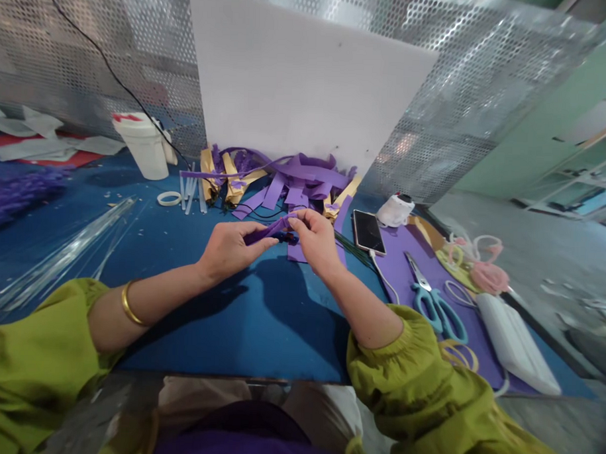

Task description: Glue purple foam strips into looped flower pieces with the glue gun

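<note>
Between both hands is a purple strip (pixel 267 233), perhaps paper or thin foam, raised a little above the blue table. My left hand (pixel 233 248) pinches its left part between thumb and fingers. At the strip's other end, my right hand (pixel 316 239) grips it with thumb and fingertips. Something small and dark shows just under the strip, too unclear to name. Just behind the hands lies a pile of purple strips (pixel 305 177), with small tan-wrapped purple bunches (pixel 234 178) to its left. Green stems (pixel 354 247) run out to the right of my right hand.
To the right are a phone (pixel 369 231) with a cable, blue-handled scissors (pixel 437 304) and a white power bank-like block (pixel 517 344). Leftward stand a white cup (pixel 144 145), a tape roll (pixel 169 198), clear sticks (pixel 189 193) and thin clear strands (pixel 66 255). A white board (pixel 308 68) rises behind.
</note>
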The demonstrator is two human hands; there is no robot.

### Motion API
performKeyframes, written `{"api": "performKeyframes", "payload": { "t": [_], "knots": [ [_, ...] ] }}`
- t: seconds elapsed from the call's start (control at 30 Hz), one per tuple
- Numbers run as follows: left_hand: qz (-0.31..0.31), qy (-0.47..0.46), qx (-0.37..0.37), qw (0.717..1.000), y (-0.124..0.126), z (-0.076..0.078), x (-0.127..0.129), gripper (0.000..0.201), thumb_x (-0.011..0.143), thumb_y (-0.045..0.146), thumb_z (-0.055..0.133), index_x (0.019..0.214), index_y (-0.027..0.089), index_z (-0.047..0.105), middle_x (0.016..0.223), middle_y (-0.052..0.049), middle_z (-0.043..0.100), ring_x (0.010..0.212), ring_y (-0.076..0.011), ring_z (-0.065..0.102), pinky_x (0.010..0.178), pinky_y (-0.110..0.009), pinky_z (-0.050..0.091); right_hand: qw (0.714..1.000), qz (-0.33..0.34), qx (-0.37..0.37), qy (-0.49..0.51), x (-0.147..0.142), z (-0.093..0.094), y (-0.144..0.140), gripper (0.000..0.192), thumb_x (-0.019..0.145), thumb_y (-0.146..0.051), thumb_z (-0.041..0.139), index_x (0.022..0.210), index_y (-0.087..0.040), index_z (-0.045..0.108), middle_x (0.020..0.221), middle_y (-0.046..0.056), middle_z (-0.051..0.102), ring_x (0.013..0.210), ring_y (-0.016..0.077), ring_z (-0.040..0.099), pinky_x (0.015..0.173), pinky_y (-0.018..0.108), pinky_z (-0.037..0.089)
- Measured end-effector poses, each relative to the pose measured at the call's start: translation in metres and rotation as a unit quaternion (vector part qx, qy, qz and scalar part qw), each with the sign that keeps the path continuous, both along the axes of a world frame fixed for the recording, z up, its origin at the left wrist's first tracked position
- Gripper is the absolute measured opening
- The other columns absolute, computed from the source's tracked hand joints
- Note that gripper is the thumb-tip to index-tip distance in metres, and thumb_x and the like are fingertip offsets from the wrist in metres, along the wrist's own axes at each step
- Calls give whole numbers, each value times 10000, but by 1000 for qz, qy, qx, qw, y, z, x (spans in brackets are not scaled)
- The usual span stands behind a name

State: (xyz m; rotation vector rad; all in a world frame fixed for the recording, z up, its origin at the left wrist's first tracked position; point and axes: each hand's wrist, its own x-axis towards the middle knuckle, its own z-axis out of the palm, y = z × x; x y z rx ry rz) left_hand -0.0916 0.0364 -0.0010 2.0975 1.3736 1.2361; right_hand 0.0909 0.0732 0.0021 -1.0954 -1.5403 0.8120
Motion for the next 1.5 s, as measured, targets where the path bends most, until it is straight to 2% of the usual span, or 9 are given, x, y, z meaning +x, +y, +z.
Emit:
{"api": "performKeyframes", "payload": {
  "t": [0.1, 0.23, 0.47, 0.57, 0.73, 1.03, 1.23, 1.4, 1.5],
  "knots": [
    [10, 3, 15, 1000, 0, -1, 1, 300, 838, 404, 649, 963, 172, 793, 750, -24, 757, 588, -135, 581, 575, -244, 399, 1000, -1, 3, 5, -1, 1, -1, 123, 803, -285, 589, 798, -185, 661, 720, 7, 684, 706, 161, 632, 743, 321, 492],
    [12, -14, 5, 1000, 1, -1, 1, 276, 867, 347, 597, 778, 159, 779, 621, -1, 697, 520, -106, 515, 539, -234, 364, 1000, -2, 14, -2, -2, 2, -3, 115, 814, -277, 582, 809, -187, 654, 743, 7, 683, 723, 158, 626, 740, 310, 486],
    [55, -75, -67, 993, 9, -2, -2, 294, 857, 375, 591, 742, 169, 766, 509, 24, 580, 451, -100, 432, 489, -249, 305, 991, -9, 119, -52, -2, 8, -13, 92, 854, -266, 598, 858, -195, 657, 788, 2, 683, 743, 153, 601, 729, 292, 462],
    [51, -93, -94, 990, 11, -2, -3, 299, 864, 374, 573, 758, 162, 755, 470, 31, 551, 437, -107, 472, 497, -244, 342, 984, 24, 155, -82, -4, 9, -19, 88, 883, -250, 595, 882, -210, 673, 848, 7, 716, 796, 160, 633, 759, 294, 474],
    [41, -139, -86, 986, 11, -4, -3, 264, 855, 337, 588, 740, 155, 740, 492, 21, 580, 486, -104, 491, 524, -233, 357, 964, 85, 205, -148, -11, 2, -24, 72, 881, -217, 654, 907, -236, 719, 921, 8, 755, 915, 181, 665, 891, 343, 461],
    [-56, -218, -160, 961, 3, 1, 4, 336, 861, 442, 618, 807, 132, 737, 565, -8, 617, 505, -103, 474, 483, -218, 375, 969, 14, 213, -122, -13, 4, -25, 90, 861, -199, 696, 922, -252, 735, 871, -1, 737, 850, 170, 669, 867, 349, 483],
    [-75, -254, -158, 951, -2, 5, 8, 354, 886, 410, 603, 661, 145, 669, 572, 0, 587, 514, -88, 443, 491, -209, 357, 961, -13, 227, -158, -13, 3, -26, 95, 863, -217, 702, 944, -246, 741, 858, 7, 704, 836, 171, 641, 860, 359, 474],
    [-81, -245, -149, 955, -4, 6, 9, 379, 915, 377, 577, 622, 147, 644, 553, 13, 542, 512, -82, 414, 492, -216, 314, 955, -17, 229, -188, -13, 0, -24, 228, 917, -200, 610, 1106, -262, 721, 961, 40, 682, 937, 195, 633, 866, 372, 477],
    [-77, -238, -142, 958, -4, 5, 9, 379, 916, 386, 578, 630, 147, 645, 546, 18, 519, 517, -83, 408, 500, -222, 306, 948, -24, 236, -213, -13, -2, -24, 225, 933, -208, 578, 1109, -243, 713, 1030, 62, 671, 985, 205, 623, 869, 377, 474]
  ]
}}
